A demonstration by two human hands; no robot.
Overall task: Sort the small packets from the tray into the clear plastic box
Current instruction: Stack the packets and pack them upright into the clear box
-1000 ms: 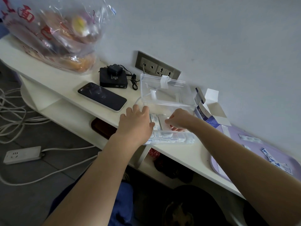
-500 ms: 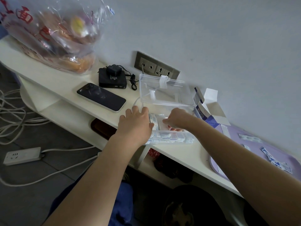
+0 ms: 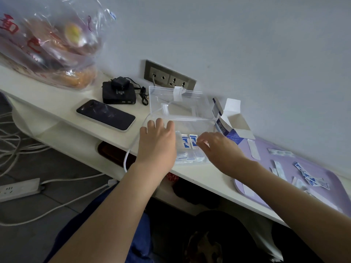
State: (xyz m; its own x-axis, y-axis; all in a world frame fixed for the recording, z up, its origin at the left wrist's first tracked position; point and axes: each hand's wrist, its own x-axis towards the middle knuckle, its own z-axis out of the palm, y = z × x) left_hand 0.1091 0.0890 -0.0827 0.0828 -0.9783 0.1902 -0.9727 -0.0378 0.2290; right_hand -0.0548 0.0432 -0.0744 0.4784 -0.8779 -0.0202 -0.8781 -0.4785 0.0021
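White shelf board (image 3: 199, 172) against a pale wall is used as the work surface. Fingertips of the right hand (image 3: 220, 149) are drawn together at the upright packets (image 3: 187, 142), printed blue and white, inside the clear plastic box (image 3: 193, 127); whether one is pinched cannot be told. Straight fingers of the left hand (image 3: 156, 145) are laid on the box's nine o'clock side, steadying it. A packet is judged to be in the course of being seated in its row. Thin, flat loose packets (image 3: 307, 177) are seen scattered on the lavender tray (image 3: 266, 149), at four o'clock from the box; a reach there and a fine pinch are called for next.
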